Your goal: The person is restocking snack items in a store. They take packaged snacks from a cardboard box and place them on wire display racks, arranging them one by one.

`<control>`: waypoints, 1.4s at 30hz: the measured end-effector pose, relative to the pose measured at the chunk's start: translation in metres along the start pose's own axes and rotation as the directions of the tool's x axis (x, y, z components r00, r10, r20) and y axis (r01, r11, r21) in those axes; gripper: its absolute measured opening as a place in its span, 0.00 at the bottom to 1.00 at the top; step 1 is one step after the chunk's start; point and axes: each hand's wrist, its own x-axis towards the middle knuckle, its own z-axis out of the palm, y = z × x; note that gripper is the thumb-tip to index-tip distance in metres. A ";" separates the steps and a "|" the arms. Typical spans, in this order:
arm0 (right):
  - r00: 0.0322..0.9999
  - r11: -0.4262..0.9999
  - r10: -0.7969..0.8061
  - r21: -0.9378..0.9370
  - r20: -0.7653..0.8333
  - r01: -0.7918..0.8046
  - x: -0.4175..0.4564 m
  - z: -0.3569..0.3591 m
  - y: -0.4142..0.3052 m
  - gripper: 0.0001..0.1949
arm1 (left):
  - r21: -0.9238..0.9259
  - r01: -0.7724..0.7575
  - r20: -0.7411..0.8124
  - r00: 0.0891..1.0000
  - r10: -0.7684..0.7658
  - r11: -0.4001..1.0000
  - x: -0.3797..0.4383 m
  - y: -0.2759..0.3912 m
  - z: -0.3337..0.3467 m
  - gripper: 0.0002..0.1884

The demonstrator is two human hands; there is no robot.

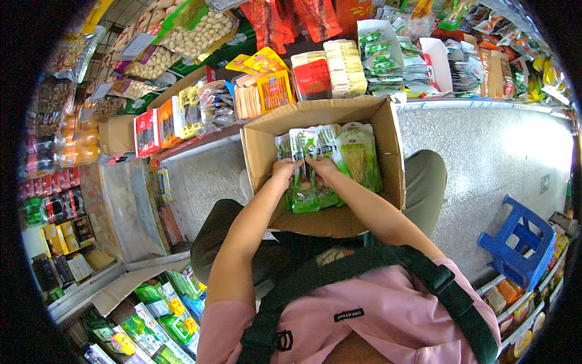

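Note:
Before me stands an uncovered cardboard box point(259, 159) with several green-and-white snack pouches inside. One long pouch point(304, 200) with a clear lower part is held upright between my two hands. My left hand point(286, 169) grips its left edge, thumb toward the middle. On the opposite edge, my right hand point(322, 168) pinches the same pouch. Behind it are similar pouches, partly covered by it and by my hands. To the right in the box leans a green pouch point(357, 157) with pale stick-like food showing through its window.
Beyond the box, a shelf carries red-and-cream packets point(311, 77), an orange pouch point(275, 88) and a white carton of green packets point(379, 50). A blue plastic stool point(523, 241) is on the right. At lower left, a carton point(122, 286) borders green packs of goods.

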 end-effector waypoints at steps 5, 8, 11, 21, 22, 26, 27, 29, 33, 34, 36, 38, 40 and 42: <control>0.973 0.954 -0.214 -0.232 -0.084 0.190 -0.019 -0.018 -0.008 0.23 | 0.035 -0.100 0.118 0.988 0.095 0.994 -0.076 0.050 -0.001 0.08; 0.903 0.846 -0.427 -0.335 0.040 0.415 -0.045 -0.022 -0.015 0.23 | 0.152 -0.222 0.235 0.955 0.184 0.963 -0.102 0.073 -0.016 0.06; 0.743 0.698 -0.660 -0.276 0.109 0.660 -0.103 -0.011 -0.046 0.21 | 0.146 -0.469 0.317 0.856 0.408 0.871 -0.147 0.110 -0.026 0.06; 0.460 0.404 -0.790 -0.221 0.406 0.888 -0.253 0.029 -0.198 0.19 | 0.362 -0.906 0.305 0.338 0.890 0.220 -0.304 0.261 -0.056 0.13; 0.480 0.417 -0.778 -0.238 0.405 0.877 -0.269 0.037 -0.212 0.19 | 0.321 -0.931 0.259 0.264 0.929 0.175 -0.315 0.272 -0.060 0.14; 0.259 0.198 -0.855 -0.180 0.449 0.964 -0.319 0.068 -0.264 0.21 | 0.078 -0.996 0.040 0.048 0.998 0.045 -0.354 0.318 -0.067 0.12; 0.210 0.167 -0.877 -0.134 0.433 0.977 -0.329 0.077 -0.275 0.22 | 0.021 -0.997 0.008 0.068 0.998 0.068 -0.359 0.327 -0.070 0.11; 0.109 0.050 -0.885 -0.141 0.453 0.989 -0.347 0.092 -0.301 0.23 | -0.003 -0.995 -0.053 0.097 0.994 0.097 -0.380 0.352 -0.077 0.10; -0.140 -0.216 -0.899 -0.143 0.414 0.966 -0.372 0.124 -0.348 0.21 | 0.081 -0.996 -0.132 0.010 0.991 0.021 -0.397 0.402 -0.094 0.13; -0.061 -0.125 -0.911 -0.132 0.407 0.983 -0.378 0.131 -0.359 0.19 | 0.020 -0.999 -0.122 0.036 0.992 0.038 -0.400 0.413 -0.099 0.12; -0.026 -0.056 -0.921 -0.066 0.389 0.996 -0.389 0.146 -0.384 0.15 | -0.110 -0.991 -0.131 0.088 0.987 0.074 -0.403 0.434 -0.107 0.11; -0.094 -0.099 -0.941 0.001 0.324 0.995 -0.391 0.162 -0.412 0.14 | -0.242 -0.964 -0.131 0.149 0.980 0.114 -0.406 0.456 -0.108 0.09; 0.028 0.067 -0.954 0.118 0.299 0.991 -0.392 0.176 -0.437 0.13 | -0.238 -0.964 -0.125 0.156 0.980 0.123 -0.407 0.473 -0.110 0.08; 0.108 0.183 -0.947 0.231 0.303 0.956 -0.396 0.186 -0.454 0.12 | -0.167 -0.980 -0.138 0.131 0.982 0.107 -0.398 0.492 -0.117 0.08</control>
